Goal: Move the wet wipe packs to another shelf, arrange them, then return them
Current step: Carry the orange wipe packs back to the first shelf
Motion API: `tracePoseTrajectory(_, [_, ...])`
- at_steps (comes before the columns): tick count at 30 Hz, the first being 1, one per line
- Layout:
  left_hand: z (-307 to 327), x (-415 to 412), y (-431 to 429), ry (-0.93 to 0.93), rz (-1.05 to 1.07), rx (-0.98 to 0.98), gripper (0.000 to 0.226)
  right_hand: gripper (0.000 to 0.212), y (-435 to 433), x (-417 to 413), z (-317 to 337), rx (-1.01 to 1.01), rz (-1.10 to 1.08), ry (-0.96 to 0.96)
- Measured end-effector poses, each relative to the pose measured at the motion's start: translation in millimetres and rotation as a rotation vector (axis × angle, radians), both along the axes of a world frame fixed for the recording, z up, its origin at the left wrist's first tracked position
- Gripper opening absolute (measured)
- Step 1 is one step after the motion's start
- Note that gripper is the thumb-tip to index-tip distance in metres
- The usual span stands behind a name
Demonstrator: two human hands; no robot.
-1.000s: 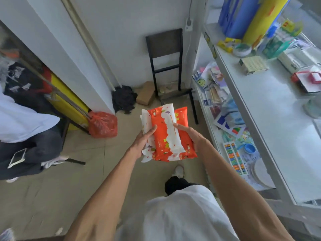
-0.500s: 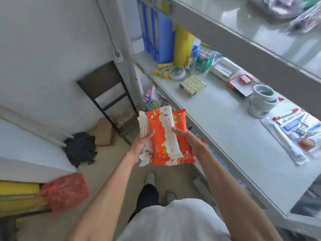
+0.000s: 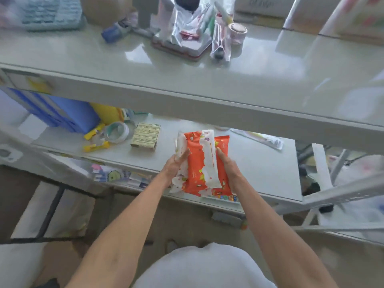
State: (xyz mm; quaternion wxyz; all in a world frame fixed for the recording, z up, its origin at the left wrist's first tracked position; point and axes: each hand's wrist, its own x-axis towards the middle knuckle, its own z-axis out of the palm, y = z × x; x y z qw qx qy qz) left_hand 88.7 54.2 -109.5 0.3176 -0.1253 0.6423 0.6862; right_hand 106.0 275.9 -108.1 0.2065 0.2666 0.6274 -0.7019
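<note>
Together left hand [image 3: 176,164], right hand [image 3: 227,166] clasp wet wipe packs [image 3: 199,161] at shelf [image 3: 261,165].

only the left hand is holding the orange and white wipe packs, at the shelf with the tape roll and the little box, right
Not only the left. The head view shows both the left hand and the right hand holding the wet wipe packs, one on each side. The rest stands: they are at the shelf with the tape roll and the little box.
</note>
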Motion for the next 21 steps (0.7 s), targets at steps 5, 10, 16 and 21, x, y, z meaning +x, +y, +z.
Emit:
tracePoseTrajectory(5, [4.1, -45.4, 28.4, 0.113, 0.001, -0.28, 0.076, 0.076, 10.6, -28.2, -18.3, 0.477, -0.162, -0.015])
tracePoseTrajectory(10, [-6.1, -58.0, 27.0, 0.321, -0.054, -0.726, 0.067, 0.066, 8.1, -30.5, -29.6, 0.776, -0.179, 0.053])
tracePoseTrajectory(16, [-14.1, -45.6, 21.9, 0.338, -0.078, -0.588, 0.065, 0.079, -1.6, -14.7, -25.8, 0.636, -0.159, 0.246])
tracePoseTrajectory(21, [-12.0, -44.1, 23.9, 0.303, -0.047, -0.502, 0.061, 0.087, -13.6, -18.3, -24.7, 0.631, -0.137, 0.246])
